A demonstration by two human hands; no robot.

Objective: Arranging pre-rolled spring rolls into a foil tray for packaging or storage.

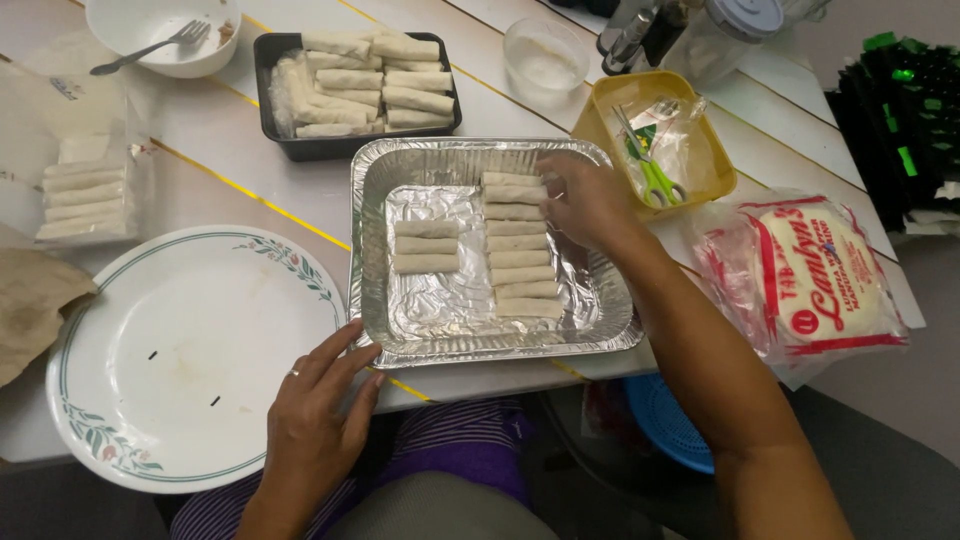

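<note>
A foil tray (600, 325) sits in front of me with two rows of pale uncooked spring rolls (518, 245). My right hand (585, 200) reaches into the tray's far right corner, fingers touching the topmost roll of the long row. A short row of three rolls (426, 245) lies to the left of it. My left hand (315, 415) rests flat on the table edge at the tray's near left corner, fingers apart, holding nothing, beside a large white plate (190, 360) with a floral rim.
A black tray (275, 55) full of rolls stands behind. A bag of rolls (85, 195) lies far left, a white bowl with a fork (160, 35) behind it. Right: a yellow container (605, 110) with green scissors (655, 180), and a packet of round wrappers (820, 280).
</note>
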